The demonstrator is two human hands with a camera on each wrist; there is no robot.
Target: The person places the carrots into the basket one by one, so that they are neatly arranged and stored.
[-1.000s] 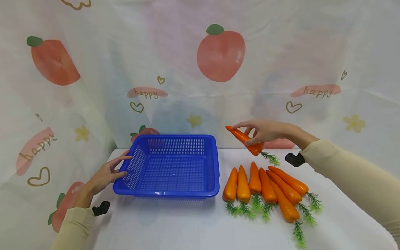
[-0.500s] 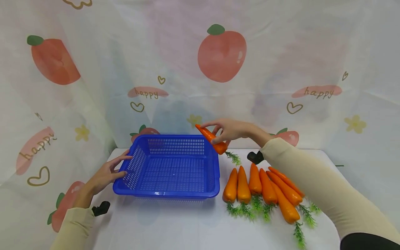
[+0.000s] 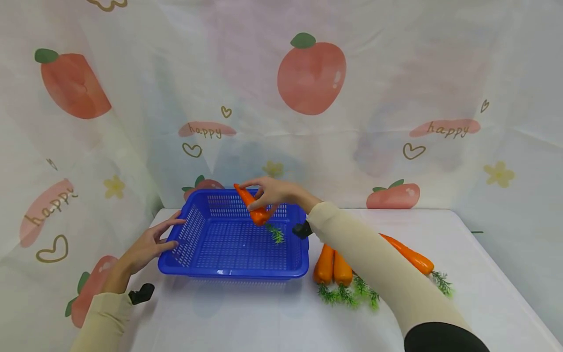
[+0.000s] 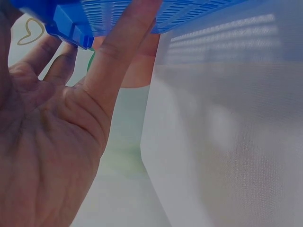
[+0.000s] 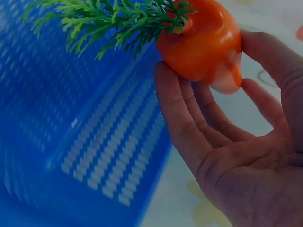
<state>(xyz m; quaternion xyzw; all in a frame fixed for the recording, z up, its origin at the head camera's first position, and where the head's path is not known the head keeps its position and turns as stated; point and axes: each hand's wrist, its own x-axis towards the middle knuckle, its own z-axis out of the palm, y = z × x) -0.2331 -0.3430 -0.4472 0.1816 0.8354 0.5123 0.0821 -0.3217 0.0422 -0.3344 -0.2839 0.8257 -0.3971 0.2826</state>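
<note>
Crossing the picture on a slant, the beige right sleeve (image 3: 378, 269) covers part of the carrots lying to the right of the basket: two side by side (image 3: 323, 268) lose their tips behind it, a third (image 3: 410, 255) shows beyond its far edge, and leafy sprigs (image 3: 363, 288) poke out below with their roots concealed. A black band (image 3: 444, 337) on that sleeve is cut off by the bottom edge. In the left wrist view the upper edge crops the thumb, and the carrot's tip is hard to make out in the right wrist view. The right hand (image 3: 276, 189) has its grip closed on one carrot (image 3: 245, 196), thumb and fingertips on opposite sides, holding it tilted above the basket's interior, tip up, leaves hanging. The left hand (image 3: 151, 247) has its grip clamped on the near-left rim of the blue plastic basket (image 3: 233, 274). That basket is rectangular with rounded corners, its walls and floor pierced by slots, standing on a white-covered bench (image 3: 246, 322). The carrots are glossy, smooth and tapered, with feathery green tops; behind hangs a wrinkled cloth (image 3: 352, 156) printed with fruit, hearts and "happy".
</note>
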